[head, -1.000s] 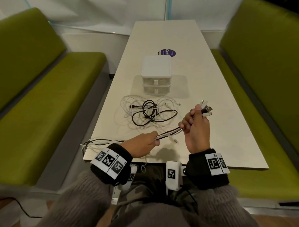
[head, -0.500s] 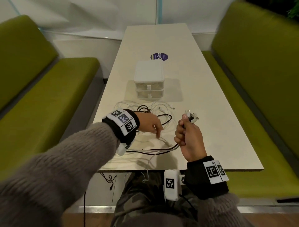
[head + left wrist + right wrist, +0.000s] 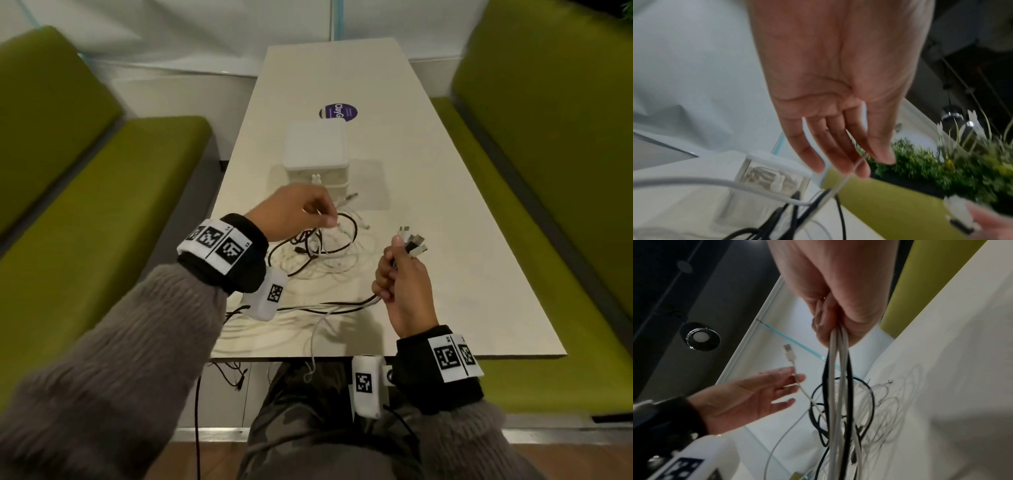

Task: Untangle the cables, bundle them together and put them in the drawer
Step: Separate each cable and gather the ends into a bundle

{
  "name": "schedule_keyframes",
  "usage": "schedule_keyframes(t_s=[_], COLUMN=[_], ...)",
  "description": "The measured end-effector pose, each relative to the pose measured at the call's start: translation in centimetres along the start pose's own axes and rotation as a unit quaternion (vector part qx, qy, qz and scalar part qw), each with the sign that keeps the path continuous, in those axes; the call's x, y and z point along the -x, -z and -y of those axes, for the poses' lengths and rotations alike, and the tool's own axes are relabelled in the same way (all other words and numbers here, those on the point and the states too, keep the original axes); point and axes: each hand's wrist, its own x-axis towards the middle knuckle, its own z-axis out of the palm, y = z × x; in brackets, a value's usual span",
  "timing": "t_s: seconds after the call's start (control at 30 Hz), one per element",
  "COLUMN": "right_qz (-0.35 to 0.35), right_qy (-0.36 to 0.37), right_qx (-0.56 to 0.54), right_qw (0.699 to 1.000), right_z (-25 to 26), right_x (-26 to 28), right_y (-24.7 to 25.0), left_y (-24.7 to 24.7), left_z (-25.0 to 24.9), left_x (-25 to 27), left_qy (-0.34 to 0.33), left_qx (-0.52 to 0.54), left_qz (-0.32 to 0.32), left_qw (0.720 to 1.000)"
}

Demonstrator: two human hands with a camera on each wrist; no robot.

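This looks like a café or office lounge booth: a long cream laminate table point(image 3: 428, 192) runs up the centre of the head view, flanked at left and right by olive-green upholstered benches point(image 3: 113, 205). A round purple sticker point(image 3: 338, 112) sits at upper centre, and a round recessed ceiling lamp point(image 3: 701, 337) and green planter foliage point(image 3: 941, 162) appear in the wrist views.

Dim, even indoor light with soft shadows; wrist views motion-blurred, head view bowed at edges.
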Motion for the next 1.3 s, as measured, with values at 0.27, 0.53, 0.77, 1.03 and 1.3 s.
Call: schedule_keyframes(t_s=[0.27, 0.53, 0.77, 1.03, 1.3], right_qz=[0.005, 0.055, 0.014, -0.045, -0.095], right_qy=[0.018, 0.093, 0.134, 0.13, 0.151], right_qx=[-0.1, 0.021, 0.03, -0.01, -0.079], right_qw=[0.995, 0.994, 0.99, 0.99, 0.981], right_z=[0.9, 0.0, 0.7, 0.7, 1.8], right_x=[-0.5, 0.4, 0.2, 0.4, 0.6], right_y=[-1.1, -2.2, -1.6, -1.3, -1.0], left_y=[-2.1, -8.0, -7.8, -6.3, -3.7], left_z=[-1.6, -2.3, -0.4, 3.0, 6.9], left_x=[2.8, 4.6, 5.5, 7.6, 5.6], left_qy=[0.006, 0.018, 0.054, 0.141, 0.154], left_qx=[0.198, 0.229, 0.037, -0.023, -0.061], left_qz=[-0.245, -0.197, -0.106, -0.122, -0.054], left_qw=[0.949, 0.953, 0.992, 0.982, 0.985])
